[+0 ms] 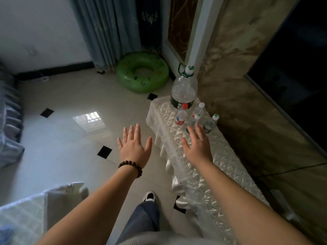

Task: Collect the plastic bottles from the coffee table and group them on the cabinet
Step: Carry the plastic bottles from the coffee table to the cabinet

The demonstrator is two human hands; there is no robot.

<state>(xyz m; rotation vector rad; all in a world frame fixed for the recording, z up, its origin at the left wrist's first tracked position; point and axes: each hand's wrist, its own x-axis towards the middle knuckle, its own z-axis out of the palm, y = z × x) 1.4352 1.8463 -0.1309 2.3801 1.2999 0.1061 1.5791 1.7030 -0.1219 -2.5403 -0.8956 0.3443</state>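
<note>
A large clear bottle (184, 90) with a green handled cap stands at the far end of the cabinet (208, 167), which is draped in a quilted white cloth. In front of it stand a small red-capped bottle (181, 116) and three small white-capped bottles (211, 123), all upright and close together. My right hand (197, 147) is spread flat over the cloth, its fingertips just short of the small bottles. My left hand (134, 145), with a bead bracelet on the wrist, hovers spread over the floor beside the cabinet. Both hands hold nothing.
A green inflatable ring (142, 72) lies on the tiled floor by the blue curtain (106, 30). A dark screen (297, 68) hangs on the wall right of the cabinet. A cloth-covered table corner (31, 207) shows at lower left. My leg and shoe (149, 197) are below.
</note>
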